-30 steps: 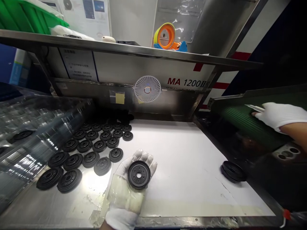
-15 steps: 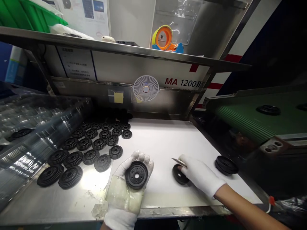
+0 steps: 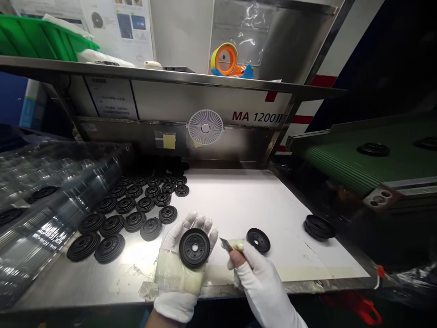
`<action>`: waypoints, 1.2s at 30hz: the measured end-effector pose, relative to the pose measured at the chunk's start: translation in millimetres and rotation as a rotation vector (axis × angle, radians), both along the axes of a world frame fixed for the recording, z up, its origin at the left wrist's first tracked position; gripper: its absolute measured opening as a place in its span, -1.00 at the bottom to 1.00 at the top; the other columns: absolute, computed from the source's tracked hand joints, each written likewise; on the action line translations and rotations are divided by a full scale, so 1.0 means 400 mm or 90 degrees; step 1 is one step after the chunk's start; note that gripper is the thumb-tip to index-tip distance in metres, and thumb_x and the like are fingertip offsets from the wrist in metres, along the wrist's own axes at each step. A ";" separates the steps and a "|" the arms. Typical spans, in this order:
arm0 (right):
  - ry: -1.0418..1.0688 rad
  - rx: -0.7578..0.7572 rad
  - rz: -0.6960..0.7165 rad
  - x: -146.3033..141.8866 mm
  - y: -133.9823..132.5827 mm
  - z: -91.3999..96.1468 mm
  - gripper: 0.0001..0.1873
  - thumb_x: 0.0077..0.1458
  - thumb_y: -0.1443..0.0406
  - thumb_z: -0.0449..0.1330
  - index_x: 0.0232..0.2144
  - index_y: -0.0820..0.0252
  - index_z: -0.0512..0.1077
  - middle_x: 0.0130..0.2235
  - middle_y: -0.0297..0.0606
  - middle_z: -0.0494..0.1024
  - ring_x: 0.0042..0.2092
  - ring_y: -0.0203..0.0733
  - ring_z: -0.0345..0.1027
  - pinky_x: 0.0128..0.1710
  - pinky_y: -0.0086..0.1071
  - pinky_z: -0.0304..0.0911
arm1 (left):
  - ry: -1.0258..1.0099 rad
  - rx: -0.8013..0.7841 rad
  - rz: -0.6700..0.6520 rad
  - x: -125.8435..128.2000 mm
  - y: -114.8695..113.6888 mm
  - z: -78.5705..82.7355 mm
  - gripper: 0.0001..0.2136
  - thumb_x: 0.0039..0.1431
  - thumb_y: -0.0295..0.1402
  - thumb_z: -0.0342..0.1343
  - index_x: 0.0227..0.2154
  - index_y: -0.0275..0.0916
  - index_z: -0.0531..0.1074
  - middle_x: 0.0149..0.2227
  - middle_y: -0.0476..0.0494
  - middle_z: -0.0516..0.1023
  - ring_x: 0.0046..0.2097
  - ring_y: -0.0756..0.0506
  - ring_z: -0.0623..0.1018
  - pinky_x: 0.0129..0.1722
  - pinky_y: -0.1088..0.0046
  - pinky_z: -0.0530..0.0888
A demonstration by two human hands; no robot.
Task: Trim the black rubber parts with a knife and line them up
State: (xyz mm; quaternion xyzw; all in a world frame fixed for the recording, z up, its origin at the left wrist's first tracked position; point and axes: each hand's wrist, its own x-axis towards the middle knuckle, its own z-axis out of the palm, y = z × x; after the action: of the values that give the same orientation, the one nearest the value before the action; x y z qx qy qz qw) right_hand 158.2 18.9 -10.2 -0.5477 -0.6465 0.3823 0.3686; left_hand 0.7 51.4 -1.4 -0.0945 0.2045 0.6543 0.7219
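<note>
My left hand [image 3: 180, 271], in a white glove with clear tape round the palm, is turned palm up. It holds a black ribbed disc [image 3: 194, 258] with a centre hole, the thumb at one side and the fingers at its far edge. In my right hand [image 3: 259, 275], gloved with the thumb tip bare, is a small knife [image 3: 226, 245], gripped with its blade pointing left toward the held disc, a short gap apart. Another black disc [image 3: 262, 238] lies on the white sheet [image 3: 232, 196] just beyond my right hand.
Rows of black discs [image 3: 112, 225] cover the table's left side, beside clear plastic trays [image 3: 73, 200]. Two stacked discs [image 3: 319, 226] lie near the right edge. A green conveyor [image 3: 337, 166] carries more discs at right. Behind stand a small fan [image 3: 205, 127] and a metal shelf [image 3: 191, 78].
My right hand has moved left with the knife, away from the disc lying on the sheet and closer to my left hand. My left hand still holds its disc. The camera view has shifted slightly.
</note>
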 end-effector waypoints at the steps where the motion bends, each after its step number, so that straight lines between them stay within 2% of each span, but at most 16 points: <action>1: -0.011 0.008 -0.008 0.010 0.002 0.002 -0.71 0.24 0.09 -0.04 -0.31 0.11 0.38 -0.39 -0.33 0.42 -0.31 -0.25 0.31 -0.27 -0.44 0.23 | -0.005 0.007 -0.005 -0.002 -0.003 -0.001 -0.72 0.09 -0.41 0.09 -0.11 -0.33 0.45 -0.15 -0.32 0.55 0.00 -0.32 0.46 0.00 -0.04 0.37; 3: -0.032 0.019 -0.021 0.031 0.004 0.002 -0.71 0.23 0.12 -0.03 -0.10 0.06 0.36 -0.26 -0.28 0.45 -0.20 -0.20 0.33 -0.16 -0.40 0.24 | -0.015 0.018 -0.008 -0.007 -0.007 -0.003 -0.70 0.10 -0.40 0.09 -0.09 -0.33 0.43 -0.14 -0.32 0.54 0.03 -0.32 0.44 0.03 -0.06 0.34; 5: -0.025 0.005 -0.032 0.046 0.001 -0.006 -0.59 0.22 0.15 -0.01 0.11 -0.01 0.24 -0.15 -0.26 0.45 -0.15 -0.19 0.33 -0.12 -0.36 0.26 | -0.019 0.022 -0.006 -0.011 -0.011 -0.005 -0.69 0.10 -0.40 0.09 -0.07 -0.32 0.42 -0.13 -0.32 0.54 0.05 -0.31 0.43 0.05 -0.05 0.32; 8: 0.078 -0.072 -0.059 0.057 -0.008 -0.022 -0.50 0.20 0.17 -0.01 0.19 -0.03 0.15 -0.12 -0.23 0.46 -0.30 -0.24 0.37 -0.29 -0.36 0.34 | -0.024 0.051 -0.029 -0.017 -0.023 -0.007 -0.64 0.11 -0.43 0.05 0.00 -0.30 0.37 -0.01 -0.33 0.48 0.11 -0.33 0.37 0.08 -0.09 0.28; 10: 0.154 -0.087 -0.099 0.063 -0.015 -0.023 -0.54 0.17 0.14 0.03 0.12 0.02 0.28 -0.16 -0.21 0.49 -0.36 -0.25 0.38 -0.35 -0.37 0.36 | -0.030 0.091 -0.066 -0.021 -0.037 -0.011 -0.56 0.10 -0.48 0.01 0.08 -0.26 0.29 0.10 -0.32 0.38 0.15 -0.36 0.31 0.09 -0.17 0.24; 12: 0.199 -0.063 -0.146 0.073 -0.020 -0.012 -0.59 0.13 0.12 0.09 0.02 0.05 0.39 -0.11 -0.18 0.50 -0.25 -0.18 0.41 -0.22 -0.32 0.37 | -0.028 0.129 -0.100 -0.028 -0.050 -0.018 -0.48 0.06 -0.54 -0.03 0.14 -0.23 0.22 0.18 -0.30 0.28 0.18 -0.38 0.25 0.09 -0.22 0.20; 14: 0.249 -0.047 -0.163 0.084 -0.021 0.005 -0.60 0.11 0.15 0.11 0.01 0.04 0.40 -0.02 -0.18 0.46 -0.10 -0.10 0.39 -0.08 -0.26 0.33 | -0.011 0.138 -0.122 -0.035 -0.059 -0.028 -0.46 0.06 -0.57 -0.04 0.16 -0.24 0.18 0.20 -0.32 0.24 0.19 -0.38 0.23 0.10 -0.20 0.19; 16: 0.307 -0.066 -0.143 0.089 -0.022 0.022 -0.55 0.10 0.17 0.12 0.06 0.04 0.34 0.03 -0.15 0.42 -0.03 -0.06 0.37 -0.05 -0.20 0.31 | 0.010 0.125 -0.131 -0.040 -0.061 -0.037 -0.48 0.12 -0.55 -0.03 0.18 -0.26 0.15 0.20 -0.36 0.24 0.19 -0.36 0.24 0.12 -0.15 0.20; 19: 0.286 -0.078 -0.125 0.077 -0.022 0.041 -0.49 0.00 0.18 0.24 0.03 0.05 0.34 -0.08 -0.16 0.47 -0.12 -0.06 0.40 -0.10 -0.21 0.34 | 0.028 0.098 -0.117 -0.044 -0.060 -0.044 -0.52 0.17 -0.43 0.00 0.18 -0.29 0.14 0.19 -0.41 0.25 0.18 -0.36 0.26 0.12 -0.08 0.24; 22: 0.217 -0.030 -0.135 0.049 -0.028 0.053 -0.48 -0.12 0.15 0.33 -0.06 0.04 0.39 -0.25 -0.25 0.48 -0.18 -0.05 0.39 -0.17 -0.25 0.35 | 0.031 0.087 -0.104 -0.042 -0.066 -0.040 -0.51 0.17 -0.31 0.02 0.16 -0.27 0.16 0.18 -0.40 0.26 0.18 -0.38 0.26 0.10 -0.11 0.25; 25: 0.247 0.032 -0.184 0.022 -0.044 0.056 -0.64 -0.04 0.04 0.26 -0.21 0.07 0.47 -0.30 -0.22 0.48 -0.14 0.00 0.36 -0.08 -0.19 0.29 | 0.056 0.097 -0.097 -0.040 -0.081 -0.035 -0.48 0.08 -0.53 -0.02 0.15 -0.27 0.18 0.19 -0.37 0.25 0.18 -0.37 0.26 0.09 -0.17 0.22; 27: 0.280 0.014 -0.195 0.008 -0.055 0.054 -0.69 0.01 0.04 0.22 -0.28 0.09 0.50 -0.35 -0.23 0.49 -0.19 -0.03 0.38 -0.05 -0.17 0.27 | 0.078 0.111 -0.104 -0.042 -0.091 -0.036 -0.38 -0.09 -0.71 -0.09 0.13 -0.31 0.20 0.18 -0.37 0.26 0.17 -0.35 0.27 0.10 -0.16 0.22; 29: 0.311 -0.040 -0.163 -0.003 -0.063 0.052 -0.71 0.03 0.08 0.23 -0.23 0.09 0.50 -0.37 -0.25 0.50 -0.26 -0.09 0.39 -0.08 -0.18 0.29 | 0.102 0.117 -0.126 -0.045 -0.096 -0.037 -0.36 -0.15 -0.74 -0.10 0.09 -0.34 0.24 0.16 -0.38 0.29 0.16 -0.34 0.29 0.09 -0.12 0.25; 32: 0.382 -0.129 -0.035 -0.023 -0.061 0.044 -0.74 0.07 0.18 0.22 -0.17 0.12 0.48 -0.27 -0.23 0.53 -0.21 -0.13 0.41 -0.07 -0.22 0.29 | 0.155 0.081 -0.173 -0.048 -0.094 -0.035 -0.51 -0.03 -0.66 -0.02 0.03 -0.35 0.31 0.11 -0.40 0.36 0.13 -0.32 0.34 0.05 -0.01 0.34; 34: 0.437 -0.168 0.047 -0.039 -0.055 0.031 -0.81 0.09 0.23 0.22 -0.23 0.16 0.50 -0.25 -0.23 0.53 -0.21 -0.16 0.41 -0.09 -0.25 0.31 | 0.179 0.062 -0.187 -0.048 -0.092 -0.031 -0.58 0.03 -0.58 0.04 0.01 -0.34 0.34 0.08 -0.41 0.39 0.11 -0.32 0.37 -0.02 0.05 0.41; 36: 0.483 -0.184 0.061 -0.057 -0.049 0.009 -0.85 0.07 0.25 0.24 -0.28 0.18 0.49 -0.27 -0.25 0.52 -0.24 -0.18 0.41 -0.16 -0.29 0.33 | 0.196 0.063 -0.188 -0.045 -0.091 -0.028 -0.61 0.05 -0.52 0.07 -0.01 -0.31 0.36 0.03 -0.39 0.43 0.07 -0.34 0.41 -0.16 0.09 0.49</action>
State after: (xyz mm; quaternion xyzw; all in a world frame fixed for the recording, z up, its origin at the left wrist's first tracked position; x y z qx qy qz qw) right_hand 135.6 -0.6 -6.7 -0.3832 -0.4290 0.6608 0.4821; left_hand -17.3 14.9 -12.7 0.0730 0.2912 0.5575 0.7740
